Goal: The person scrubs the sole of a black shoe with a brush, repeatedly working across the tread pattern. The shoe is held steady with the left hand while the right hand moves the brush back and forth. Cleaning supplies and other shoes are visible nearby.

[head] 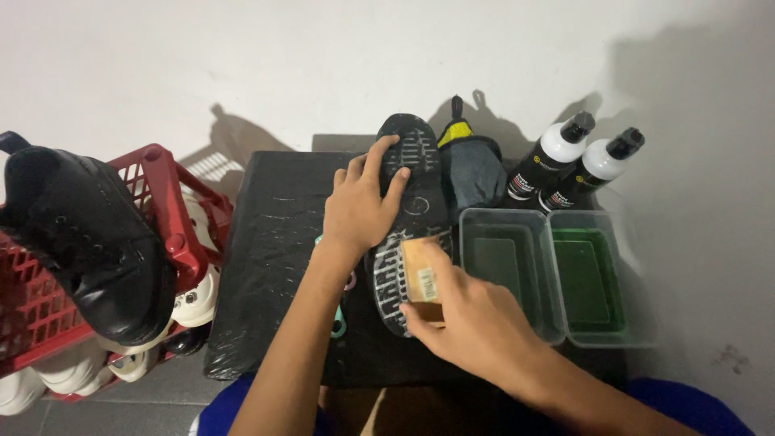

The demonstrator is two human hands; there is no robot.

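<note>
A dark shoe (413, 165) lies sole-up on a black plastic-covered surface (274, 242). My left hand (359, 206) presses on the sole's middle, fingers spread over the tread. My right hand (476, 323) holds a wooden brush (420, 270) against the heel end of the sole. Something teal (337, 323) lies partly hidden under my left forearm.
Two clear tubs (545, 234) of green liquid stand right of the shoe, with two black-and-white bottles (577, 165) and a grey cloth item (470, 169) behind them. At left a red crate (157, 173) holds a black shoe (89, 234), with white shoes (194, 303) below.
</note>
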